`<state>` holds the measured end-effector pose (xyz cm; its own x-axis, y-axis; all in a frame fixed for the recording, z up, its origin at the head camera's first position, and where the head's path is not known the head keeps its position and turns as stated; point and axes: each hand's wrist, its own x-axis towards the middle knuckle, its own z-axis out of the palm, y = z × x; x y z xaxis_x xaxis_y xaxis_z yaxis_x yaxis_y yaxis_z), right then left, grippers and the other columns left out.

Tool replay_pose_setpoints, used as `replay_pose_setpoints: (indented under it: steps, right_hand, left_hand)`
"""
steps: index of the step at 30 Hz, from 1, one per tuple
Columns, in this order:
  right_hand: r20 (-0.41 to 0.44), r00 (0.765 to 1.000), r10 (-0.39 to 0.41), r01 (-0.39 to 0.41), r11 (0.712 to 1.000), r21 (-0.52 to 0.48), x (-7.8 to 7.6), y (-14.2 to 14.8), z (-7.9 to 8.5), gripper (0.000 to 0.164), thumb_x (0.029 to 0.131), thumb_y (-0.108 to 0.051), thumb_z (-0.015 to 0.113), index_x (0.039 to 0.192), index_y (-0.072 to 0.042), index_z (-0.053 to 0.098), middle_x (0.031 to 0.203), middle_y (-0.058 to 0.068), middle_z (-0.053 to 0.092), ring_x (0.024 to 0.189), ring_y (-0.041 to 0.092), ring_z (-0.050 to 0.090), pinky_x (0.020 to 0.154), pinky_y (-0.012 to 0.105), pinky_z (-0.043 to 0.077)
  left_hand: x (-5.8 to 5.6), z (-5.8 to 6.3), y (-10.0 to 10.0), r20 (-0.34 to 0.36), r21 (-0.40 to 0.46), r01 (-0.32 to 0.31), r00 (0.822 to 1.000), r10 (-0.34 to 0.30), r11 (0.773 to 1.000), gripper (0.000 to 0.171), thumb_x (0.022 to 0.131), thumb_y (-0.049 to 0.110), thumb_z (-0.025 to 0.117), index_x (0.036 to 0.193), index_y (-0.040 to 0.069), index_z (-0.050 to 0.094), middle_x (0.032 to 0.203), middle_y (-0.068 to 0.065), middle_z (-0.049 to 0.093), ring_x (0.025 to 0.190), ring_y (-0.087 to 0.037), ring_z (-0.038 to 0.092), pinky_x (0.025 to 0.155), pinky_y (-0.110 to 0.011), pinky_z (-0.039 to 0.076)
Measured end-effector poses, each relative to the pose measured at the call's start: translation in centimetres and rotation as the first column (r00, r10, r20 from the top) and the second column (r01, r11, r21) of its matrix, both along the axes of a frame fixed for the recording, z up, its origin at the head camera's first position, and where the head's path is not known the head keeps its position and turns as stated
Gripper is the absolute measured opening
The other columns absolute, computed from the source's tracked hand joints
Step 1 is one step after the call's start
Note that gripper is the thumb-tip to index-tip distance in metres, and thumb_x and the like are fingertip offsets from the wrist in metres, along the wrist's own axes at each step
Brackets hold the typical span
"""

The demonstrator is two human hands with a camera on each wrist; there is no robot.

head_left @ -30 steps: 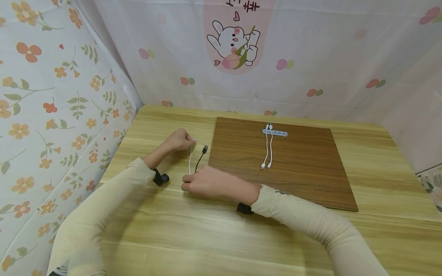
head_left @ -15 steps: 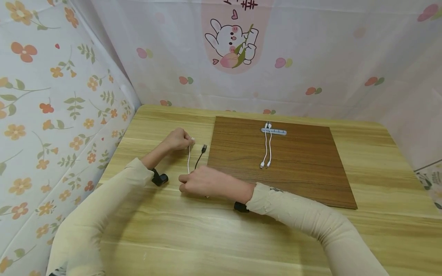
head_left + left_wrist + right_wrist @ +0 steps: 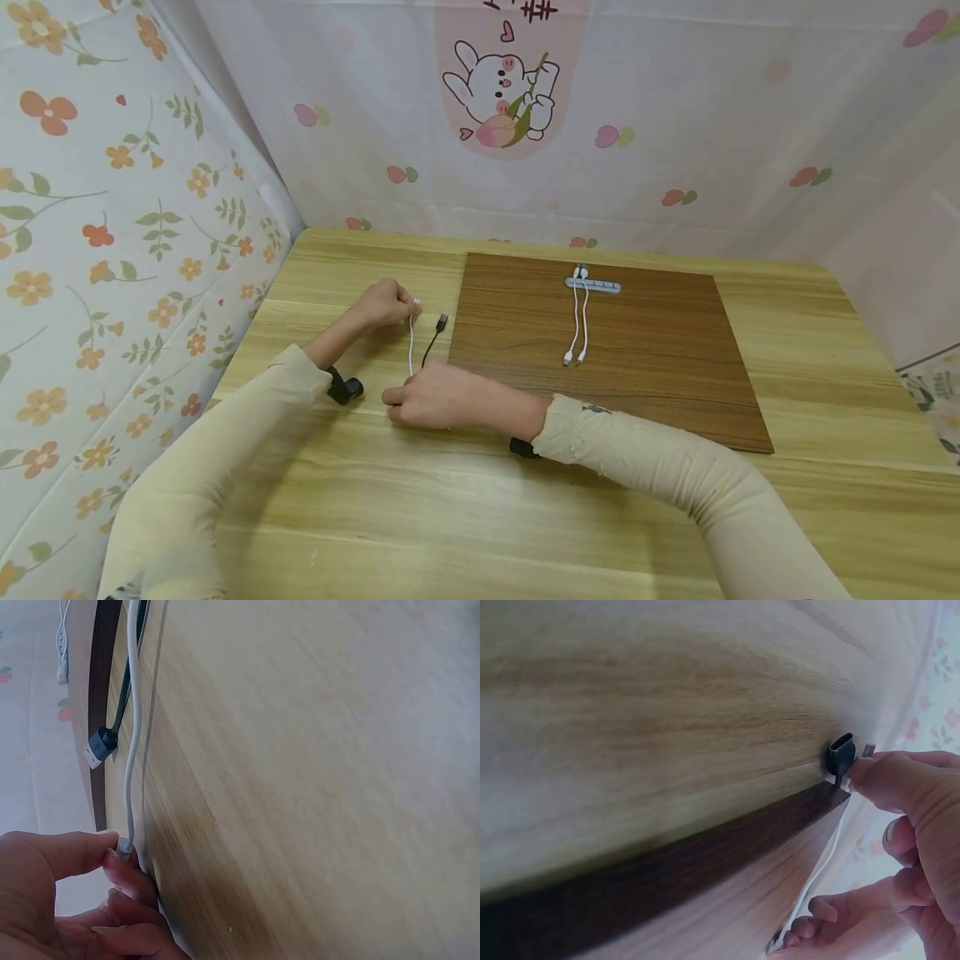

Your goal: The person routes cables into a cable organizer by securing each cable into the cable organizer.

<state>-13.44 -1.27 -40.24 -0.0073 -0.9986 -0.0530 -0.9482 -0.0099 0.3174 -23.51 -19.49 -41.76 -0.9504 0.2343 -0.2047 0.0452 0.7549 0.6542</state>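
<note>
My left hand (image 3: 386, 303) pinches one end of a white charging cable (image 3: 135, 697) between thumb and finger, near the table's left side. From there the cable runs toward my right hand (image 3: 433, 397), whose thumb and fingers pinch its other end; a small metal plug tip (image 3: 869, 750) sticks out there in the right wrist view. Beside the white cable lies a black cable (image 3: 430, 346). Its USB plug (image 3: 98, 747) points to the far side, and its flat-slotted black plug (image 3: 841, 755) shows close to my right fingertips. In the head view, my right hand hides the near ends.
A dark brown board (image 3: 660, 367) lies on the wooden table (image 3: 420, 517) to the right of the hands. Near its far edge sits a pale blue cable holder (image 3: 603, 287) with two white cables (image 3: 586, 325) in its left slots. Patterned curtains (image 3: 337, 100) border the table.
My right hand has shifted slightly left. My left hand keeps its pinch on the white cable in nearly the same spot. The head view has drifted a little.
</note>
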Motion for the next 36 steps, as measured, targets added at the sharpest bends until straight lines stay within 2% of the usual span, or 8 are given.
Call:
replay_pose_setpoints:
  steps: [10, 18, 25, 31, 36]
  right_hand:
    - [-0.023, 0.999, 0.044, -0.044, 0.999, -0.014, 0.05, 0.02, -0.03, 0.024, 0.104, -0.012, 0.054, 0.089, -0.02, 0.07, 0.097, -0.006, 0.058, 0.063, 0.006, 0.054, 0.05, 0.025, 0.045]
    - [-0.043, 0.998, 0.037, -0.037, 0.999, 0.004, 0.11, -0.01, -0.1, 0.022, 0.104, -0.011, 0.053, 0.092, -0.018, 0.069, 0.1, -0.003, 0.056, 0.063, 0.005, 0.053, 0.049, 0.024, 0.045]
    - [-0.054, 0.997, 0.046, -0.047, 0.999, -0.014, 0.02, 0.05, 0.24, 0.02, 0.106, -0.013, 0.051, 0.094, -0.017, 0.068, 0.098, -0.002, 0.055, 0.066, 0.006, 0.056, 0.051, 0.024, 0.046]
    - [-0.051, 0.998, 0.046, -0.048, 0.998, -0.034, -0.03, 0.48, 0.39, 0.019, 0.105, -0.012, 0.053, 0.094, -0.017, 0.067, 0.096, -0.002, 0.055, 0.064, 0.006, 0.055, 0.05, 0.023, 0.046]
    - [-0.051, 0.998, 0.042, -0.045, 0.998, -0.05, -0.21, 0.84, 0.49, 0.017, 0.104, -0.01, 0.053, 0.098, -0.015, 0.068, 0.097, -0.002, 0.055, 0.064, 0.005, 0.052, 0.05, 0.023, 0.045]
  left_hand:
    - [0.3, 0.16, 0.17, 0.005, 0.023, 0.01, 1.0, -0.01, 1.0, 0.045, 0.099, 0.018, 0.064, 0.056, 0.011, 0.052, 0.05, 0.006, 0.034, 0.047, -0.009, 0.027, 0.05, -0.025, 0.024]
    - [0.36, 0.07, 0.2, -0.004, 0.017, 0.008, 1.0, -0.007, 1.0, 0.04, 0.099, 0.018, 0.064, 0.062, 0.007, 0.057, 0.052, 0.005, 0.039, 0.049, -0.01, 0.031, 0.053, -0.027, 0.028]
    - [0.47, 0.56, 0.37, 0.011, 0.018, 0.001, 1.0, -0.002, 1.0, 0.036, 0.099, 0.019, 0.065, 0.067, 0.004, 0.062, 0.055, 0.003, 0.044, 0.049, -0.01, 0.033, 0.051, -0.027, 0.028]
    - [0.42, 0.7, 0.61, 0.015, 0.02, -0.002, 1.0, 0.002, 1.0, 0.039, 0.1, 0.019, 0.064, 0.064, 0.004, 0.059, 0.054, 0.003, 0.043, 0.048, -0.01, 0.033, 0.051, -0.026, 0.028]
    - [0.34, 0.85, 0.76, 0.009, 0.028, -0.006, 1.0, 0.006, 1.0, 0.037, 0.1, 0.018, 0.064, 0.066, 0.004, 0.061, 0.06, 0.0, 0.052, 0.05, -0.01, 0.036, 0.051, -0.025, 0.029]
